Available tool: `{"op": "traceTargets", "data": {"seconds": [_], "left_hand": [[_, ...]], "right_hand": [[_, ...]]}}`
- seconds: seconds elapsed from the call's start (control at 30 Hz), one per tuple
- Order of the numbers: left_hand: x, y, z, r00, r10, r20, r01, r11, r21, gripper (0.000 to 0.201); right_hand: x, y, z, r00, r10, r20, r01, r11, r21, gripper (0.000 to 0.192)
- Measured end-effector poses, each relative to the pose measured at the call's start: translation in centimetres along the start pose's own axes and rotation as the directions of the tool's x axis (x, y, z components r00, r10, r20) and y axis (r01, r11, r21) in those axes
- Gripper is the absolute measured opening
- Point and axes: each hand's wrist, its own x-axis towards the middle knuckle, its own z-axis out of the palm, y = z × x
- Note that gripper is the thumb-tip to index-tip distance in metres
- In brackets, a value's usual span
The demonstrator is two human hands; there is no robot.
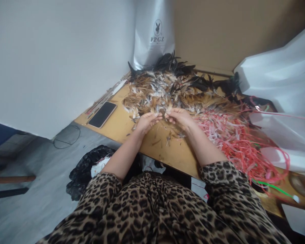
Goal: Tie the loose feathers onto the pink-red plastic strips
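A big heap of brown, white and black feathers (167,84) covers the far part of a wooden table (122,123). My left hand (147,122) and my right hand (179,117) meet at the near edge of the heap, fingertips pinched together on a few small feathers. Both forearms reach out from leopard-print sleeves. What exactly lies between the fingers is too small to tell apart.
A tangle of red and pink plastic strings (234,142) lies right of my hands. A black phone (102,114) rests at the table's left edge. A grey bag (154,34) stands at the back, white bags (282,88) at the right, a black bag (86,169) on the floor.
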Motion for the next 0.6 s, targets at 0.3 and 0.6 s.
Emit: {"op": "traceTargets", "data": {"seconds": [0.3,0.6], "left_hand": [[-0.1,-0.2,0.3,0.993,-0.104,0.053,0.107,0.993,-0.059,0.013],[0.0,-0.6,0.1,0.993,-0.086,0.077,0.087,0.996,0.002,0.011]], "right_hand": [[-0.1,1.2,2.1,0.974,-0.169,-0.15,0.139,0.972,-0.192,0.032],[0.0,1.6,2.5,0.94,-0.283,-0.189,0.209,0.919,-0.335,0.022]]}}
